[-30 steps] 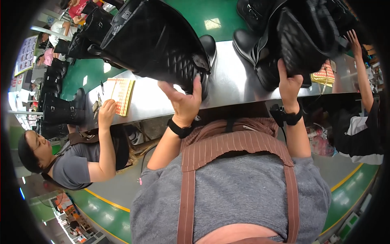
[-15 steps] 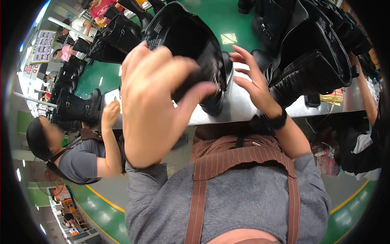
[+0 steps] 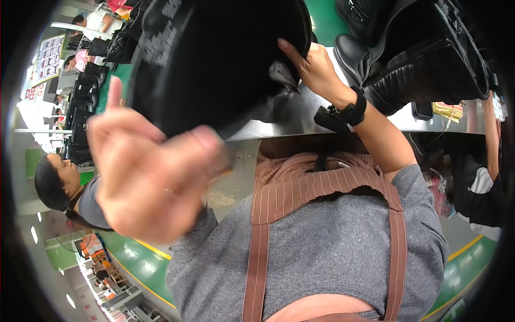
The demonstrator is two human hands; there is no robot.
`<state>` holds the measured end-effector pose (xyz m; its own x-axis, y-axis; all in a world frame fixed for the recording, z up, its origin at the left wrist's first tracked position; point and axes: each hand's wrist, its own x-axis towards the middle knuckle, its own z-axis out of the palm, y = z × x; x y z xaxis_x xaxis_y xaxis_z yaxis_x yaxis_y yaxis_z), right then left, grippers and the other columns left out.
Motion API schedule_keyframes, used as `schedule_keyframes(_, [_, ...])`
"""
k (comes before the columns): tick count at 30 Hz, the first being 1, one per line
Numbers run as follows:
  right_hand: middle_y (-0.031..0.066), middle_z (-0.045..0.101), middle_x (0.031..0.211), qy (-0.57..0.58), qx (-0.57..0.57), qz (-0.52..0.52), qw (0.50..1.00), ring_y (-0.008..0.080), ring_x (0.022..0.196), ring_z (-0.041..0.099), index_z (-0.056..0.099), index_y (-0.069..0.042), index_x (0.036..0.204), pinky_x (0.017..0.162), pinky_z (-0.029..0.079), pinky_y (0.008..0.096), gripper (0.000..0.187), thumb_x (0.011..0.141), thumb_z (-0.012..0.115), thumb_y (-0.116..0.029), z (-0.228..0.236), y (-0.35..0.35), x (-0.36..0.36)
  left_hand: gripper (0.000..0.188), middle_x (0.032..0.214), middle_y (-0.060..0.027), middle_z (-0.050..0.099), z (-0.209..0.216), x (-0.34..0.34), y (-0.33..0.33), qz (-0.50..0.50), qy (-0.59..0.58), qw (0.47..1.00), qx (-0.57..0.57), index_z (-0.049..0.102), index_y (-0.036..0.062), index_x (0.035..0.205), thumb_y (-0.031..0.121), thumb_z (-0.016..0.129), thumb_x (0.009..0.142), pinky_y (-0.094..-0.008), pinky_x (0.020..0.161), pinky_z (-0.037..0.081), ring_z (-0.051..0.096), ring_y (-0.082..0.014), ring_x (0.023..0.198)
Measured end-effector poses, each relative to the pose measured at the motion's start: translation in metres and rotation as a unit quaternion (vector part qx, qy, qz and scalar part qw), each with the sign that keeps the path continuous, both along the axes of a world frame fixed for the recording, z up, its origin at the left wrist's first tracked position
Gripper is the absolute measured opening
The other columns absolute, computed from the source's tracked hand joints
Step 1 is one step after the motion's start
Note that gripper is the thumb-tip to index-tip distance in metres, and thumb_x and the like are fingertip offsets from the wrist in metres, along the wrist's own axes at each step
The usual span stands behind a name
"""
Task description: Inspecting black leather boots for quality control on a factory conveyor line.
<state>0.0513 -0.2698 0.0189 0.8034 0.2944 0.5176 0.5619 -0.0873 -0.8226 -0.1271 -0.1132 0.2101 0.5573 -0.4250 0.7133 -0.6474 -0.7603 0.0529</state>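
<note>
A tall black boot (image 3: 220,70) fills the upper middle, its wide shaft mouth turned up toward me and pale print on the lining. My right hand (image 3: 322,75) grips the far right edge of the shaft, thumb lying inside the mouth and the other fingers hidden behind the leather. At the near left rim, my left hand (image 3: 153,172) is close to the camera and smeared by motion. One of its fingers sticks up, and the thumb lies by the rim; whether it holds the leather cannot be made out. A black band (image 3: 351,107) circles my right wrist.
More black boots (image 3: 418,70) stand at the right on the metal tabletop (image 3: 389,115), behind which lies a green surface (image 3: 326,19). Near its edge are a flat black object (image 3: 422,110) and a yellow packet (image 3: 448,110). A co-worker (image 3: 56,177) is at the left; another person's arm (image 3: 490,134) shows at right.
The boot has come nearer and tipped toward me, to the left. My right hand, open beside it before, has closed on its edge. My left hand has moved left and down.
</note>
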Motion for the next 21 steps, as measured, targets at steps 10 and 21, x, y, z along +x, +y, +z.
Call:
schedule_keyframes(10, [0.0103, 0.067, 0.090, 0.230, -0.148, 0.075, 0.959, 0.0156, 0.075, 0.066, 0.063, 0.000, 0.101, 0.064, 0.053, 0.0284, 0.035, 0.083, 0.073, -0.029, -0.025, -0.037, -0.028, 0.124, 0.148, -0.0227, 0.012, -0.144, 0.059, 0.002, 0.202, -0.150, 0.943, -0.217, -0.009, 0.0008, 0.148, 0.009, 0.085, 0.067, -0.0496, 0.108, 0.030, 0.023, -0.0355, 0.136])
schedule_keyframes(21, [0.0022, 0.057, 0.067, 0.495, -0.089, 0.267, 0.822, 0.0070, 0.052, 0.052, 0.060, -0.001, 0.081, 0.050, 0.045, 0.0217, 0.032, 0.099, 0.051, -0.026, -0.061, -0.017, -0.021, 0.065, 0.107, -0.0101, 0.064, -0.276, 0.057, 0.003, 0.120, 0.320, 0.803, -0.489, 0.048, -0.0014, 0.120, 0.004, 0.085, 0.067, -0.0302, 0.089, 0.049, 0.062, -0.0179, 0.098])
